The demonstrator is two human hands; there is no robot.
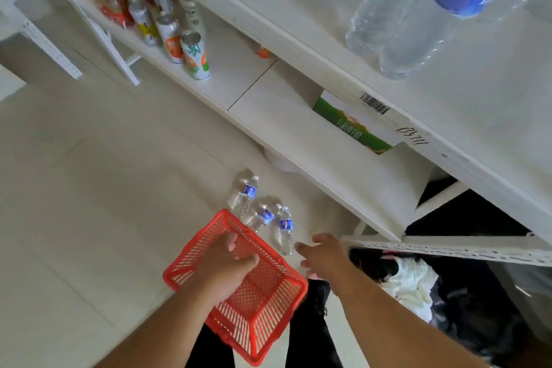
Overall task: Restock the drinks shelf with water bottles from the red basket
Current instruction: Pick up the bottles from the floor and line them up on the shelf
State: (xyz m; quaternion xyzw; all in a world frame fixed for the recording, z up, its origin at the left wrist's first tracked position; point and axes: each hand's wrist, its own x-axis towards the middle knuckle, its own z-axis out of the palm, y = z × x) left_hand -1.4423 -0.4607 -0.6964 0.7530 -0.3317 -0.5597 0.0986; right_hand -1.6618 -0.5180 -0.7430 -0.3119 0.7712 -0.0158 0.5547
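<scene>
The red basket is tilted above the floor, its far corner dipping toward the bottles. I see nothing inside it. My left hand grips its left wall, fingers curled over the mesh. Three small water bottles with blue labels lie on the floor just past that corner: one farthest, one in the middle, one nearest my right hand. My right hand hovers to their right, fingers spread, holding nothing. Two large water bottles stand on the white upper shelf.
The lower shelf holds several cans and bottles at its left and a green carton at its right. A dark heap with white cloth lies under the shelf's right end. My dark trouser legs are below the basket.
</scene>
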